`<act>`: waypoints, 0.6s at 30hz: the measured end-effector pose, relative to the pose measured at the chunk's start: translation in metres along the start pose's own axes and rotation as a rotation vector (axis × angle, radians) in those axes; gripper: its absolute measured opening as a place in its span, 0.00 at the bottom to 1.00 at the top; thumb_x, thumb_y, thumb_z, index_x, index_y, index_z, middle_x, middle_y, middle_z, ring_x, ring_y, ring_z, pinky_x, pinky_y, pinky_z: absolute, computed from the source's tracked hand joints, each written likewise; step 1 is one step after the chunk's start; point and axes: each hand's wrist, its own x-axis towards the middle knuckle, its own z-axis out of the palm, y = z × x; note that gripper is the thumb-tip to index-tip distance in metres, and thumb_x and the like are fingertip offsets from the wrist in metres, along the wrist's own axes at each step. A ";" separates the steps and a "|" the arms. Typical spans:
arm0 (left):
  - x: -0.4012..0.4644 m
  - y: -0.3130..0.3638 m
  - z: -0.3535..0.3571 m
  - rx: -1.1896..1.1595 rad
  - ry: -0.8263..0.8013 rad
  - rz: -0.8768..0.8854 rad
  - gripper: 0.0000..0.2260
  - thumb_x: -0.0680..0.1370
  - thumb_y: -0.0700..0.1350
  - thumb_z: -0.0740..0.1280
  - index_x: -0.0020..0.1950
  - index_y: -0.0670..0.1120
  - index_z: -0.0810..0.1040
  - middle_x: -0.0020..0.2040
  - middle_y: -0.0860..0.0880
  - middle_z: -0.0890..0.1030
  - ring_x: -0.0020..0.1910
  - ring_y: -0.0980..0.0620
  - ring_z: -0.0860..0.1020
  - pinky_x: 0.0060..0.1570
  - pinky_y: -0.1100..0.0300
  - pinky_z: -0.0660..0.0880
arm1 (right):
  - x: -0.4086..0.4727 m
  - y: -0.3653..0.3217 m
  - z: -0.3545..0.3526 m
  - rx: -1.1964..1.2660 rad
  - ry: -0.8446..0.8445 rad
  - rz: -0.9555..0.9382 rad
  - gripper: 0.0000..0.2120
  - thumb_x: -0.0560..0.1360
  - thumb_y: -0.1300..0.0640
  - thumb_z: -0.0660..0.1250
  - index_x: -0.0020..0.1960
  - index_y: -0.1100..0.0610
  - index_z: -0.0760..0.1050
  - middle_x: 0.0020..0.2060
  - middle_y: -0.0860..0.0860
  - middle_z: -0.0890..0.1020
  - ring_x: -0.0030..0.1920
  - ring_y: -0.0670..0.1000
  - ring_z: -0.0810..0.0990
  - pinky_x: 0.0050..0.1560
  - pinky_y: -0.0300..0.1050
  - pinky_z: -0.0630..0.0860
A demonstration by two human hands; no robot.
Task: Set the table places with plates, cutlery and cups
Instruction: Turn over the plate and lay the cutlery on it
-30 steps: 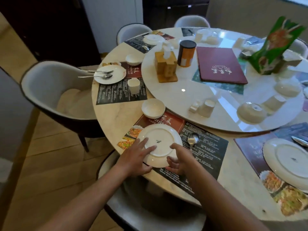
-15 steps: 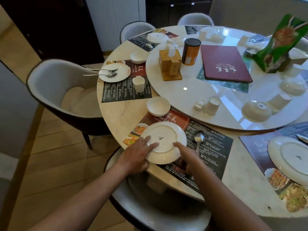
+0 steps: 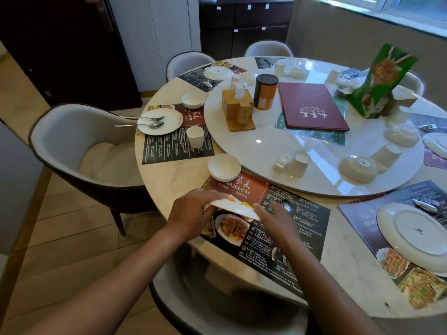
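Now | white plate (image 3: 235,209) is held tilted on edge above the printed placemat (image 3: 300,228), its gold-trimmed rim up | left hand (image 3: 193,211) is wrapped round its left edge | right hand (image 3: 273,220) is clasped on its right edge | small white bowl (image 3: 224,167) is seen just beyond

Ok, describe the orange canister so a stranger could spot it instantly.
Start at the round white turntable in the table's middle. On its left part, between the wooden holder and maroon menu, stands the orange canister: the only black-lidded cylinder there.
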 end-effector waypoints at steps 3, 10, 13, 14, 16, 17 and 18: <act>0.018 0.003 -0.004 -0.040 -0.062 -0.083 0.11 0.81 0.53 0.66 0.63 0.62 0.81 0.58 0.57 0.84 0.54 0.53 0.79 0.46 0.57 0.75 | -0.001 -0.007 -0.009 0.131 -0.073 -0.095 0.32 0.78 0.34 0.60 0.55 0.63 0.80 0.44 0.57 0.83 0.39 0.55 0.76 0.39 0.51 0.76; 0.056 -0.003 0.002 -0.128 -0.196 -0.263 0.09 0.81 0.59 0.65 0.53 0.57 0.80 0.49 0.52 0.84 0.47 0.47 0.80 0.39 0.55 0.73 | -0.012 -0.011 -0.020 0.257 0.047 -0.090 0.30 0.80 0.33 0.54 0.42 0.57 0.79 0.41 0.56 0.82 0.39 0.58 0.84 0.32 0.44 0.74; 0.066 -0.005 0.011 -0.141 -0.241 -0.313 0.07 0.80 0.58 0.67 0.52 0.55 0.78 0.49 0.51 0.83 0.47 0.47 0.79 0.37 0.58 0.68 | -0.011 -0.002 -0.015 0.160 0.038 -0.111 0.21 0.80 0.38 0.60 0.46 0.54 0.79 0.42 0.52 0.82 0.37 0.53 0.85 0.35 0.45 0.78; 0.069 -0.005 0.015 -0.144 -0.247 -0.328 0.07 0.80 0.57 0.68 0.51 0.55 0.78 0.49 0.51 0.83 0.46 0.47 0.79 0.37 0.58 0.68 | -0.008 0.002 -0.013 0.124 0.032 -0.106 0.17 0.80 0.41 0.62 0.49 0.53 0.79 0.42 0.51 0.82 0.36 0.52 0.85 0.36 0.46 0.80; 0.075 -0.007 0.023 -0.143 -0.267 -0.356 0.08 0.79 0.56 0.69 0.51 0.52 0.79 0.48 0.50 0.83 0.46 0.47 0.79 0.40 0.56 0.72 | -0.001 0.011 -0.007 0.074 0.020 -0.076 0.08 0.81 0.49 0.64 0.50 0.52 0.78 0.42 0.51 0.83 0.35 0.51 0.85 0.40 0.51 0.84; 0.077 -0.008 0.028 -0.142 -0.280 -0.371 0.09 0.78 0.56 0.70 0.52 0.52 0.79 0.48 0.50 0.82 0.47 0.47 0.79 0.42 0.54 0.74 | 0.002 0.015 -0.004 0.066 0.009 -0.054 0.06 0.81 0.52 0.63 0.49 0.51 0.77 0.42 0.51 0.83 0.34 0.51 0.85 0.40 0.54 0.84; 0.078 -0.010 0.032 -0.141 -0.292 -0.388 0.10 0.78 0.56 0.71 0.54 0.52 0.80 0.50 0.50 0.82 0.48 0.47 0.79 0.45 0.54 0.74 | 0.005 0.018 -0.001 0.066 -0.003 -0.027 0.06 0.82 0.55 0.63 0.49 0.52 0.77 0.43 0.52 0.83 0.34 0.52 0.85 0.40 0.54 0.85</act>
